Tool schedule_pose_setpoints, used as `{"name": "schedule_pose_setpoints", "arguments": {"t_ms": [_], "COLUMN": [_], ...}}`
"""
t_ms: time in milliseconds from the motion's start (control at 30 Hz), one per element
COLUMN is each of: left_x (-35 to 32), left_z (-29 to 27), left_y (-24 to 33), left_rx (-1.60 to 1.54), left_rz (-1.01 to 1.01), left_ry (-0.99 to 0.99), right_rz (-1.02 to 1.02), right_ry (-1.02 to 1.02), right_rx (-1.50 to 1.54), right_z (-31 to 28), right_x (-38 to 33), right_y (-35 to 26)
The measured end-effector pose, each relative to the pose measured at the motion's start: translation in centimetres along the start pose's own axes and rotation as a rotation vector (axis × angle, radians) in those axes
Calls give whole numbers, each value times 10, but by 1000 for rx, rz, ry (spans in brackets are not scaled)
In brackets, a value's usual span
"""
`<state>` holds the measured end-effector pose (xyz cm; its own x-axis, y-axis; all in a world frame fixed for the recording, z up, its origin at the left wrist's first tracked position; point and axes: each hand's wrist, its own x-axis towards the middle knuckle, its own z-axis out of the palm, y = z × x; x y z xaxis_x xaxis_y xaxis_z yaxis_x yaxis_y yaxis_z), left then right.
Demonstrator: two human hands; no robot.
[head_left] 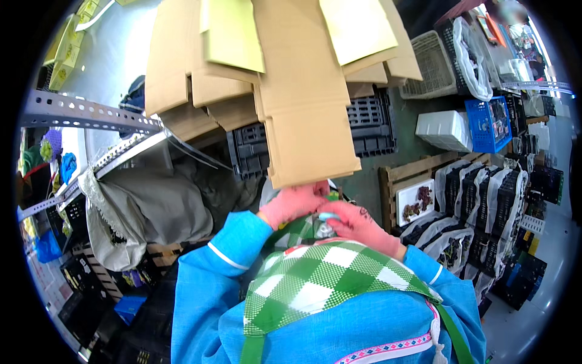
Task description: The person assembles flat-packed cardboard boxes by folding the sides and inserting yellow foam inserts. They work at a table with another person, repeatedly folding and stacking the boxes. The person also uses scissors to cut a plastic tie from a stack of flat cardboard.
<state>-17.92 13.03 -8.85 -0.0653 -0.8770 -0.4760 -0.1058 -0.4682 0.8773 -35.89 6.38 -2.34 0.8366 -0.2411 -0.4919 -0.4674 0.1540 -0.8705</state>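
Note:
My left hand (293,204), in a pink glove, is just below the near edge of the brown cardboard (306,130). Its fingers are bent together, and what they hold, if anything, is hidden. To its right, my right hand (362,229), also gloved in pink, is closed on a small light-blue object (328,216). A crumpled bit of clear plastic (325,230) shows below those fingers. Both hands are close together in front of my green checked apron (327,270). The cardboard has cut flaps, with yellow sheets (235,39) on its far part.
A black crate (371,124) stands behind the cardboard. On the left are a perforated metal rack (91,112) and a grey sack (154,203). To the right sit a white box (442,130), a blue crate (490,124), a white tray of grapes (415,203) and several lined black crates (479,194).

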Motion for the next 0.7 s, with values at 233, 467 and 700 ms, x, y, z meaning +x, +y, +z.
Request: {"name": "schedule_pose_setpoints", "arguments": {"t_ms": [233,467,700], "left_x": [2,4,12], "left_z": [14,20,30], "left_y": [15,3,8], "left_rx": [434,532,364], "left_rz": [344,457,290], "left_ry": [97,280,314], "right_rz": [90,-370,-394], "right_ry": [-211,-250,-103], "right_rx": [-950,-1078,-611], "right_z": [-1,-3,-20], "right_x": [18,38,8], "right_y": [27,64,-13]}}
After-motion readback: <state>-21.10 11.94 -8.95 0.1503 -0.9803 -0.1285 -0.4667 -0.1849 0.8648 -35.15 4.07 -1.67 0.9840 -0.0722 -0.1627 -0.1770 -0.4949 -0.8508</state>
